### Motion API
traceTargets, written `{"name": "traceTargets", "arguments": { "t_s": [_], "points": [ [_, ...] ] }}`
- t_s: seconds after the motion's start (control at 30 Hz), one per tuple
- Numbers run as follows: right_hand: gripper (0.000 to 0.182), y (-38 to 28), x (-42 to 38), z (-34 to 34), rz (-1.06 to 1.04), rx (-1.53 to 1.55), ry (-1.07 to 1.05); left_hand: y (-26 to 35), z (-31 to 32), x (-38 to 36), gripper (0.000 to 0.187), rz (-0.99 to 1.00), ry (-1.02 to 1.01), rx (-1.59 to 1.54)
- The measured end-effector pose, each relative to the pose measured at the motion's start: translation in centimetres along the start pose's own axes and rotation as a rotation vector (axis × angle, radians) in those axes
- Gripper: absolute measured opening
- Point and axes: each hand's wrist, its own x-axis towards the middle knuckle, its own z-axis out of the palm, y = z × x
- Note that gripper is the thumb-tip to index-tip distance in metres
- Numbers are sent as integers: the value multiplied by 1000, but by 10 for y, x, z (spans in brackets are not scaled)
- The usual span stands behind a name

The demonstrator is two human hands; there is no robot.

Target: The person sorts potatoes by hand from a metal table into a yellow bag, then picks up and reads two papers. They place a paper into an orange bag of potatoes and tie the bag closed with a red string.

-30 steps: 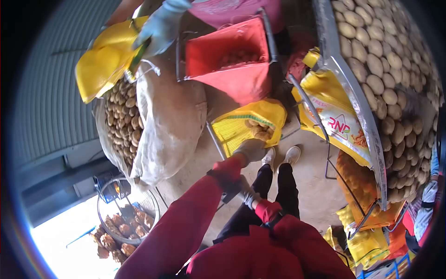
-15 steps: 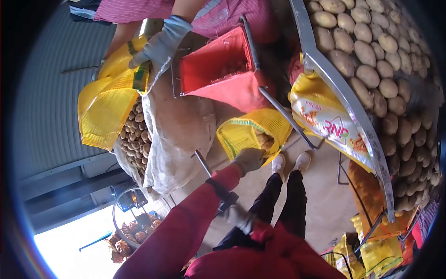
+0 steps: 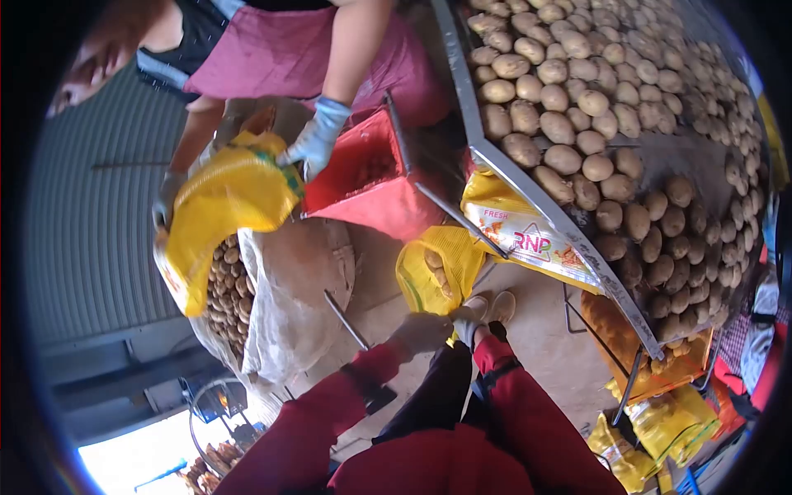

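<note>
A yellow mesh bag [image 3: 412, 276] with a few potatoes [image 3: 436, 268] inside hangs in front of me. Its gathered near edge is gripped by my gloved left hand [image 3: 422, 332], fingers closed. Close beside it, my gloved right hand [image 3: 467, 325] is also closed on the bag's edge. The fingertips are partly hidden, so the exact grip of each hand is not clear. Just beyond the bag stands a red hopper-like bin [image 3: 379, 206] with metal handles. A printed yellow bag [image 3: 528, 239] hangs to its right under the metal table edge.
A metal-rimmed sorting table [image 3: 561, 223] heaped with potatoes is on the right. Across from me, a co-worker's gloved hands hold a yellow mesh bag [image 3: 239, 194] above a white sack [image 3: 289, 289] of small potatoes. Filled bags [image 3: 668, 421] lie lower right.
My right hand has come up from near my waist to the bag beside my left hand. The bag's wide mouth is now gathered. The co-worker has leaned in and shifted their bag.
</note>
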Motion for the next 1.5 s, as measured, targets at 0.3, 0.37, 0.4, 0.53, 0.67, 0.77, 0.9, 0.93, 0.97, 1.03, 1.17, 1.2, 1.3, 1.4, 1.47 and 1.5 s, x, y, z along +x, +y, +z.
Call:
{"name": "traceTargets", "arguments": {
  "t_s": [0.3,0.37,0.4,0.53,0.67,0.77,0.9,0.93,0.97,1.03,1.17,1.2,1.3,1.4,1.47,1.5],
  "points": [
    [26,47,-13,-5,-243,-482,211,-105,16,171,98,-290,320,178],
    [27,58,-23,-6,-274,-581,314,-155,66,232,47,487,683,-365],
    [27,60,-25,-9,-265,-605,370,-133,54,221,53,511,262,-897],
    [29,50,-40,-5,-217,-629,538,-107,39,176,43,259,-59,-177],
    [31,55,-68,8,-224,-673,642,-140,2,174,44,611,-231,120],
    [32,103,-86,9,-124,-1076,689,-103,-4,165,29,499,-332,-143],
    [21,174,-210,21,-278,-554,798,-47,31,103,26,330,-313,-403],
    [20,195,-226,17,-307,-642,814,-18,46,87,25,361,-327,-336],
    [20,217,-240,12,-336,-731,834,9,61,69,25,401,-346,-241],
    [25,262,-304,34,-350,-909,900,62,96,31,24,531,-401,6],
    [24,373,-388,60,-334,-530,1107,143,160,-44,24,828,-490,489],
    [23,391,-410,71,-324,-423,1144,160,168,-63,25,924,-504,599],
    [22,433,-471,95,-292,-140,1276,226,201,-98,28,1269,-512,896],
    [23,497,-455,64,-268,-292,1459,315,252,-148,32,1481,-537,954],
    [15,534,-428,32,-186,-628,1676,368,285,-184,33,1563,-588,925],
    [14,545,-443,32,-137,-618,1668,389,302,-192,34,1658,-610,953]
  ]
}}
